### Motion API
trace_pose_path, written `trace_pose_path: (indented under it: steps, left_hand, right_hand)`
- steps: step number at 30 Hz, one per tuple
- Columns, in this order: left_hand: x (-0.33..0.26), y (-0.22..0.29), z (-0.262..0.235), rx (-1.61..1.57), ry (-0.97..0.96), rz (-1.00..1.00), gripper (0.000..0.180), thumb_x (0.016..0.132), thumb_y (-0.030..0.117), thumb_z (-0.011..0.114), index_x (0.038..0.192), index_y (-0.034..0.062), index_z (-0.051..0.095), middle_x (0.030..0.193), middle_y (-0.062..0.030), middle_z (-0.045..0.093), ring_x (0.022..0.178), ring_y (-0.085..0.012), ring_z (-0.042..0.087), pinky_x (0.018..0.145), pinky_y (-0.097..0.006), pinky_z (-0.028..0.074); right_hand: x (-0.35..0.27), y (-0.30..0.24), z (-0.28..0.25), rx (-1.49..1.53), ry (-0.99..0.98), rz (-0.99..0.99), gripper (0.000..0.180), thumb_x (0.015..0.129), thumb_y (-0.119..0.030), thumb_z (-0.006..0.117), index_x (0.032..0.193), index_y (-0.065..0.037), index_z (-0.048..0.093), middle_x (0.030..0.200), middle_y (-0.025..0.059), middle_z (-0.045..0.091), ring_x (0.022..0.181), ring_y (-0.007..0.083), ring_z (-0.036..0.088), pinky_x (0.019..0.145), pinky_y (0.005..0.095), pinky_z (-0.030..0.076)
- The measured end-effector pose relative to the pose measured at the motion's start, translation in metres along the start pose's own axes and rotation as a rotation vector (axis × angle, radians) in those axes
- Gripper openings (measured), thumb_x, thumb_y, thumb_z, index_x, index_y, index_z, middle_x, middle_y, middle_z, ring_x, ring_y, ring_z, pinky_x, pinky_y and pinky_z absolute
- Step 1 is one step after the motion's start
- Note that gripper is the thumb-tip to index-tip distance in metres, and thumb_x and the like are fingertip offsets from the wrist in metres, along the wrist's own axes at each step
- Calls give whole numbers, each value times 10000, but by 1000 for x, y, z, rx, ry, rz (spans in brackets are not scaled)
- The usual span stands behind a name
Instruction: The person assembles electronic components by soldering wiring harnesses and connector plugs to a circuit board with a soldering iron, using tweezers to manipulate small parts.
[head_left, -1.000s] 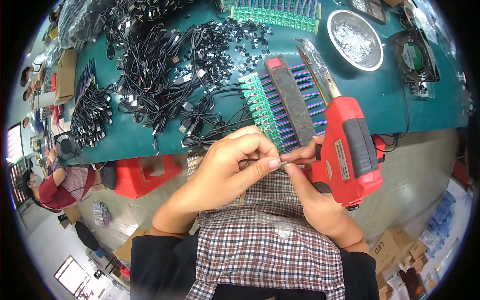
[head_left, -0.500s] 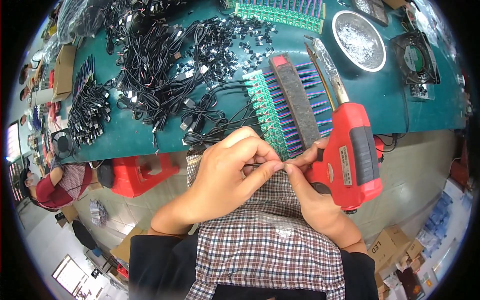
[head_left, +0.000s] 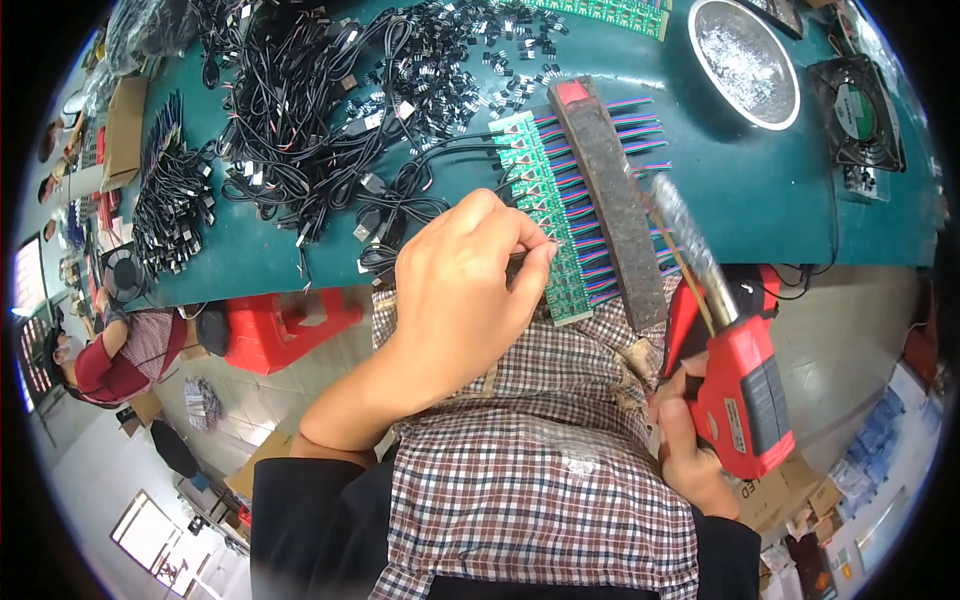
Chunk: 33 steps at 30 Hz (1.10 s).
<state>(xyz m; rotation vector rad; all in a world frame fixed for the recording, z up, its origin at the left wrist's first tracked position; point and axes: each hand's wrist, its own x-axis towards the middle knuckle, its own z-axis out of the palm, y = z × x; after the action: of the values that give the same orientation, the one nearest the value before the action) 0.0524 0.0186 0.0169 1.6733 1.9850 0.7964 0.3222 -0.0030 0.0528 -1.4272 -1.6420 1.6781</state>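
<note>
My left hand (head_left: 465,290) is closed in a pinch on a thin black cable (head_left: 517,254), its fingertips just above the strip of green circuit boards (head_left: 543,205). The cable's end is hidden by the fingers. Several black cables reach the strip's left side, and multicoloured ribbon wires (head_left: 640,120) run out to its right. Across those wires lies a long dark bar (head_left: 608,190) with a red end. Over at the right, my right hand (head_left: 690,450) grips a red and black soldering gun (head_left: 735,395), its metal barrel pointing up and left towards the bar.
Tangled black USB cables (head_left: 290,160) and small loose connectors (head_left: 440,90) cover the table's left and middle. A metal bowl (head_left: 778,122) with silvery scraps and a black fan (head_left: 858,110) sit far right. Beyond the table edge are a red stool (head_left: 260,340) and another person (head_left: 125,350).
My hands have moved apart. The left has gone up to the circuit boards with the cable; the right has drawn down and right, with the soldering gun lower.
</note>
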Motion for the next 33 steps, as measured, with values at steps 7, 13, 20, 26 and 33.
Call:
trace_pose_path:
  steps: [7, 13, 20, 26, 33]
  left_hand:
    - [0, -2, 5, 35, 24, 36, 133, 767, 79, 781, 760, 66, 649, 740, -62, 583, 628, -250, 614, 564, -371, 480]
    - [2, -2, 3, 62, -5, 28, 123, 770, 38, 791, 789, 28, 670, 748, -63, 627, 638, -196, 627, 557, -311, 477]
    - [3, -1, 1, 68, -25, 16, 117, 769, 36, 788, 796, 24, 674, 753, -62, 632, 644, -195, 635, 565, -310, 488]
    - [3, 0, 2, 59, -28, 4, 114, 769, 34, 785, 795, 20, 674, 752, -66, 632, 651, -198, 641, 578, -308, 498]
    - [2, 0, 3, 59, -19, 10, 115, 765, 34, 786, 789, 21, 675, 751, -66, 632, 650, -198, 639, 580, -308, 500]
  right_hand:
    - [-20, 27, -12, -87, -57, 1, 302, 954, -102, 616, 1220, -2, 515, 745, 49, 542, 619, 141, 511, 606, 312, 452]
    - [-19, 23, -12, -10, -46, 210, 294, 883, -66, 736, 1165, -12, 674, 997, 91, 704, 922, 208, 677, 812, 349, 531]
    - [-13, 20, -6, -61, -72, 142, 56, 946, -49, 595, 978, -4, 583, 753, 39, 564, 648, 117, 531, 596, 269, 436]
    - [-14, 27, -10, -106, -53, 134, 141, 879, -39, 678, 1013, -3, 649, 829, 85, 643, 731, 185, 620, 664, 318, 493]
    - [-14, 26, -12, -148, -43, 111, 209, 803, -32, 757, 1003, -10, 704, 877, 126, 701, 785, 274, 697, 717, 377, 546]
